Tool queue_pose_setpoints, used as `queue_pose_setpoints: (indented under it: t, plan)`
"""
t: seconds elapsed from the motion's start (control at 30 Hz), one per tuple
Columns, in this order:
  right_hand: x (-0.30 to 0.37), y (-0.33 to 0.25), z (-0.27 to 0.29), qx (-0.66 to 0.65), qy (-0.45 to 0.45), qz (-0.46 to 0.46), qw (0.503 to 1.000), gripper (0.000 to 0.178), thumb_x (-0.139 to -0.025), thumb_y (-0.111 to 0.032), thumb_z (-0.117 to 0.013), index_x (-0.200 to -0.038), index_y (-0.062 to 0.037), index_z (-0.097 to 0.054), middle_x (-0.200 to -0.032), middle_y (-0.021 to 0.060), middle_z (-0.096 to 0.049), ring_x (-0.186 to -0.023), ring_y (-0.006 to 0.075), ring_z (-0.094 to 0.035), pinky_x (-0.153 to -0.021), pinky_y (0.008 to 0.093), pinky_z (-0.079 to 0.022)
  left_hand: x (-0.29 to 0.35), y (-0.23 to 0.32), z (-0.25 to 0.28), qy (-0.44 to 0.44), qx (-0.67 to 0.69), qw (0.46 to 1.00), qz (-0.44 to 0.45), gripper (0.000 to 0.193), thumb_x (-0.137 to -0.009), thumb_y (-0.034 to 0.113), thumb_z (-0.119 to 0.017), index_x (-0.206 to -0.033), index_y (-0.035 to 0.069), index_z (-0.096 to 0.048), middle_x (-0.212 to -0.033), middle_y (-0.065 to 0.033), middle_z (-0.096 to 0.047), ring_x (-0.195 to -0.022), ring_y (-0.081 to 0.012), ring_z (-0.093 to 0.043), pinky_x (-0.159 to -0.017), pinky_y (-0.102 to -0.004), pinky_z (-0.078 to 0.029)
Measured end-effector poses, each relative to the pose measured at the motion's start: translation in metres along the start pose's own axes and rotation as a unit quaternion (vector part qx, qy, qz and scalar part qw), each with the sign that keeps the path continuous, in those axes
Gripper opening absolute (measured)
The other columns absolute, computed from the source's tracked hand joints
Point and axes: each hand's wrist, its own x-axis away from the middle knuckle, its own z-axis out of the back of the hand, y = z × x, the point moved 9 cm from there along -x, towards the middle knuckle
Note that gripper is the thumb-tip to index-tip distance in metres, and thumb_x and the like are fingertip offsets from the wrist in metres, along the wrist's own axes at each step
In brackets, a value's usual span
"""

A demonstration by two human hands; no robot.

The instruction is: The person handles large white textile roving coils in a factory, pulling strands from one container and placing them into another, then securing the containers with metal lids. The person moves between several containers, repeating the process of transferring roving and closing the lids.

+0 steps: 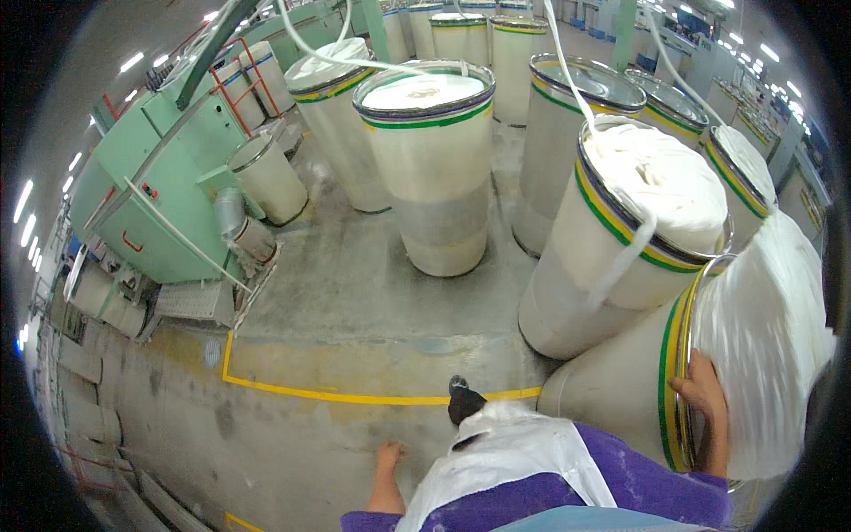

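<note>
At the right, a large pale can (612,381) with green and yellow bands leans over on its side. White sliver (762,337) bulges out of its mouth in a thick, loose mass. My right hand (705,390) is closed on the can's metal rim, beside the sliver. My left hand (387,457) hangs over the floor at my left side, away from the cans. Its fingers look curled in, with nothing visible in them. Right behind the leaning can stands another can (567,284), heaped with white sliver (656,177), a strand drooping over its edge.
Ahead stands a full can (434,177); several more cans stand behind it. A grey-topped can (585,84) is at the back right. Sliver strands (567,62) run upward. At left are a green machine (151,177) and a small can (266,177). A yellow line (355,397) crosses the floor.
</note>
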Motion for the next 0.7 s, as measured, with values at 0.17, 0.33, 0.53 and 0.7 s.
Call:
queue_pose_setpoints:
  t: [0.17, 0.33, 0.53, 0.7]
  plan:
    - [-0.032, -0.052, -0.009, -0.021, 0.013, -0.028, 0.999, 0.044, -0.071, -0.008, -0.075, -0.106, 0.0072, -0.053, -0.084, 0.0235, -0.063, -0.081, 0.035, -0.066, -0.075, 0.0419, -0.052, -0.096, 0.175, -0.041, -0.14, -0.213, 0.964, -0.082, 0.047, -0.087, 0.032, -0.063, -0.124, 0.003, -0.06, -0.103, -0.0139, -0.07, -0.089, -0.0231, -0.068, -0.081, -0.038, -0.053]
    - [-0.057, -0.076, -0.019, -0.008, 0.021, -0.143, 0.989, 0.046, -0.073, -0.007, -0.077, -0.11, 0.006, -0.053, -0.091, 0.0255, -0.066, -0.089, 0.0363, -0.067, -0.08, 0.0423, -0.052, -0.163, 0.456, -0.038, -0.085, -0.199, 0.931, -0.294, 0.044, -0.091, 0.032, -0.058, -0.127, 0.006, -0.059, -0.114, -0.0165, -0.068, -0.105, -0.0307, -0.065, -0.09, -0.0395, -0.05]
    - [-0.082, -0.104, -0.022, 0.119, 0.083, -0.216, 0.966, 0.054, -0.075, -0.01, -0.078, -0.121, 0.0035, -0.052, -0.096, 0.0245, -0.065, -0.092, 0.0398, -0.064, -0.081, 0.0442, -0.05, -0.117, 0.819, -0.051, 0.041, -0.218, 0.744, -0.631, 0.049, -0.087, 0.019, -0.066, -0.132, 0.006, -0.052, -0.136, -0.0158, -0.053, -0.128, -0.0348, -0.046, -0.106, -0.0455, -0.038]
    - [-0.119, -0.19, 0.001, 0.213, 0.256, -0.193, 0.923, 0.055, -0.079, -0.01, -0.074, -0.128, -0.0003, -0.05, -0.106, 0.0235, -0.065, -0.099, 0.0422, -0.062, -0.087, 0.047, -0.047, -0.099, 0.983, -0.066, 0.147, -0.205, 0.568, -0.783, 0.056, -0.084, 0.017, -0.069, -0.134, 0.006, -0.048, -0.138, -0.0138, -0.048, -0.132, -0.0332, -0.043, -0.111, -0.0513, -0.032]
